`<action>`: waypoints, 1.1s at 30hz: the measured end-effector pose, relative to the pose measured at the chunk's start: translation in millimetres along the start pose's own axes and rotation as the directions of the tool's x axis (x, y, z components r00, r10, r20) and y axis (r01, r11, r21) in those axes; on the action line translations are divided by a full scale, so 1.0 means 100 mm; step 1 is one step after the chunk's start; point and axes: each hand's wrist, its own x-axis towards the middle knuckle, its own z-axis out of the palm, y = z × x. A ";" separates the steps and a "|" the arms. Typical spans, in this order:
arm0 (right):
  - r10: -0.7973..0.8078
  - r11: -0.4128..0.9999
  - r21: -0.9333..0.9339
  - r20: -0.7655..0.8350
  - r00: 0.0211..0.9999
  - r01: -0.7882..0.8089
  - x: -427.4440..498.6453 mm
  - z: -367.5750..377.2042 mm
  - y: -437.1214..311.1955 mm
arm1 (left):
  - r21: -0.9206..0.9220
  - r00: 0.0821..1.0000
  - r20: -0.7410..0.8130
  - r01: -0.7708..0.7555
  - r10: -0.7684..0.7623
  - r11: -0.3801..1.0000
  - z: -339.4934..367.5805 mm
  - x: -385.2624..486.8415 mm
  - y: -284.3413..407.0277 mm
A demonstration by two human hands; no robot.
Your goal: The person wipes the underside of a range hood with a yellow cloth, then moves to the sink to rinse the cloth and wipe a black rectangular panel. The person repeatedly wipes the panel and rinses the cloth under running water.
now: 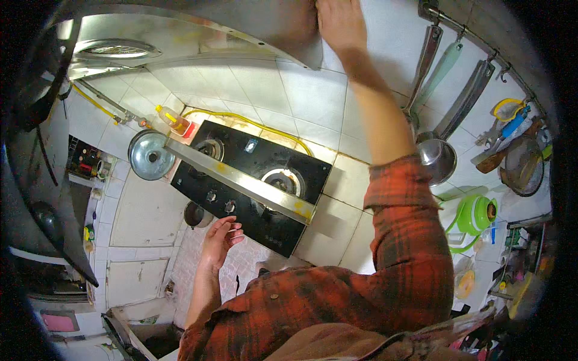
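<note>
My right hand (343,27) is raised against the right end of the metal range hood (298,27); its fingertips are partly cut off at the picture's top. My left hand (223,239) hangs just off the front edge of the black two-burner gas hob (246,155), near its knobs, with fingers curled loosely and nothing visible in them. A long stained metal strip (239,178) spans the view over the hob, its exact height unclear. A round metal lid (152,155) lies left of the hob, and a bottle with a yellow cap (171,118) stands behind it.
Ladles and a spatula (440,72) hang from a wall rail (478,38) at right. Below them are a metal pot (435,160) and a green-and-white jug (474,214). A yellow gas hose (253,122) runs behind the hob. A dark pot (195,214) sits below the hob's front edge.
</note>
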 end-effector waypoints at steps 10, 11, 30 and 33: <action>-0.269 0.952 0.235 0.341 0.901 0.195 -2.14 -0.03 -0.38 | 0.095 0.990 0.073 0.116 -0.123 0.989 0.10 0.18 -0.22; -0.271 0.954 0.211 0.318 0.908 0.211 -1.99 -0.07 -0.32 | 0.101 0.987 0.075 0.132 -0.140 0.986 0.09 0.18 -0.24; 0.126 0.930 0.321 0.177 0.976 -0.178 -1.65 -0.10 -0.39 | 0.119 0.971 0.111 0.201 -0.214 0.972 0.10 0.23 -0.47; 0.048 0.913 0.393 0.149 0.988 -0.104 -1.62 -0.11 -0.38 | 0.140 0.975 0.093 0.189 -0.203 0.972 0.12 0.23 -0.46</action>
